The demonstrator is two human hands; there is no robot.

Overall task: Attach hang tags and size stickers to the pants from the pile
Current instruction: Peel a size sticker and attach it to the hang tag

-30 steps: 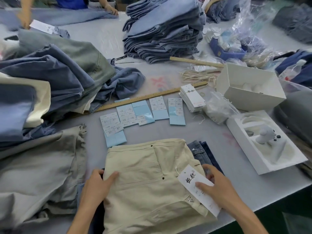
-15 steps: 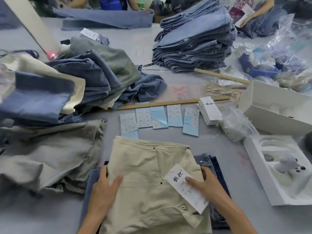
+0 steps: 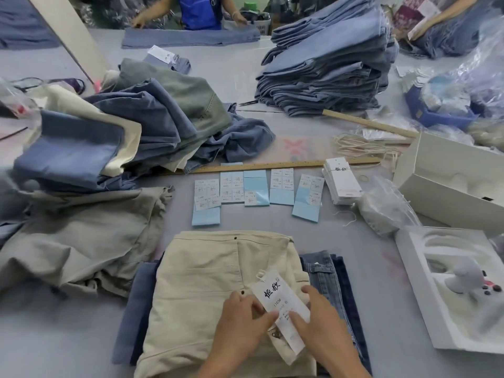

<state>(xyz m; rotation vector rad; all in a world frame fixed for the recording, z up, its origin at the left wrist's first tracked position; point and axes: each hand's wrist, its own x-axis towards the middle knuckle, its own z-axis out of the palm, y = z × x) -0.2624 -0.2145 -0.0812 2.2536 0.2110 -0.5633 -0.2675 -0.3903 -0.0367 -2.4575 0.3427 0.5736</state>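
- A loose pile of pants (image 3: 131, 137) at far left waits untagged, so I judge much work remains.
- Beige pants (image 3: 218, 290) lie near centre, topping a small stack.
- Their hang tag (image 3: 281, 304) is already strung, reading "1103#".
- Left hand (image 3: 242, 317) and right hand (image 3: 319, 315) press it with nearly straight fingers; the size sticker seems on.

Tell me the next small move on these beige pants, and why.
Probably press the sticker flat: both hands, left hand and right hand, rest fingertips on the hang tag, already strung to the beige pants. Then likely reach toward the unfinished pile.
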